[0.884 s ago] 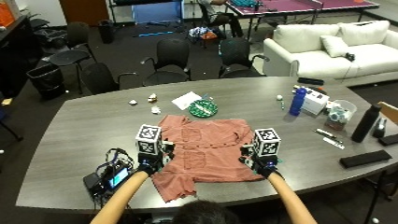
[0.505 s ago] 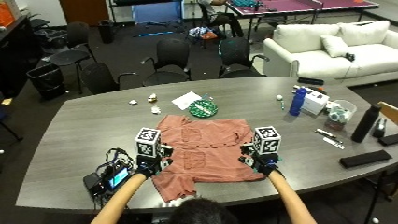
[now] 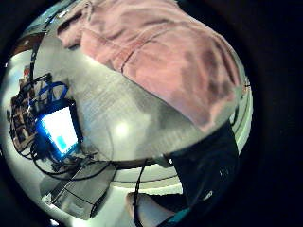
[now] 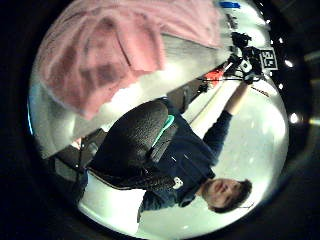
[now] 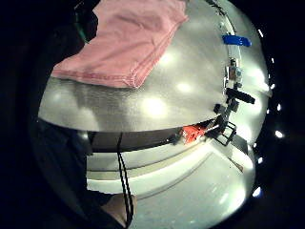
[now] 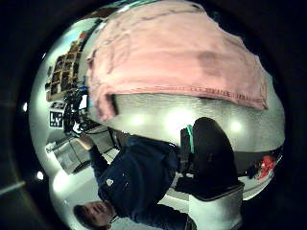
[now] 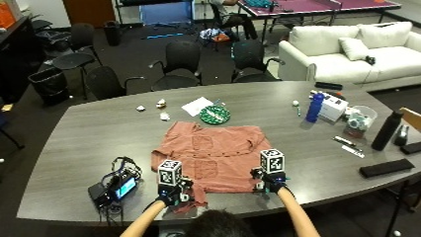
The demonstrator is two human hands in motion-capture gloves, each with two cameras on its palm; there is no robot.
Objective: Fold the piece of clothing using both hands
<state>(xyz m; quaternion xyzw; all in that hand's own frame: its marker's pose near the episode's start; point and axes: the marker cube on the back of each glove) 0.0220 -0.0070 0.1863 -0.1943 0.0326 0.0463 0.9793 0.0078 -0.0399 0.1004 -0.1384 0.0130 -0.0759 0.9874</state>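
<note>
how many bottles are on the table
2, both near the right end of the table: a blue bottle beside a white box, and a black bottle nearer the edge. Clutter there may hide others.

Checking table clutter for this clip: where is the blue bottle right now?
In the outside view the blue bottle stands upright on the table's far right part, just left of a white box, well away from the shirt.
</note>
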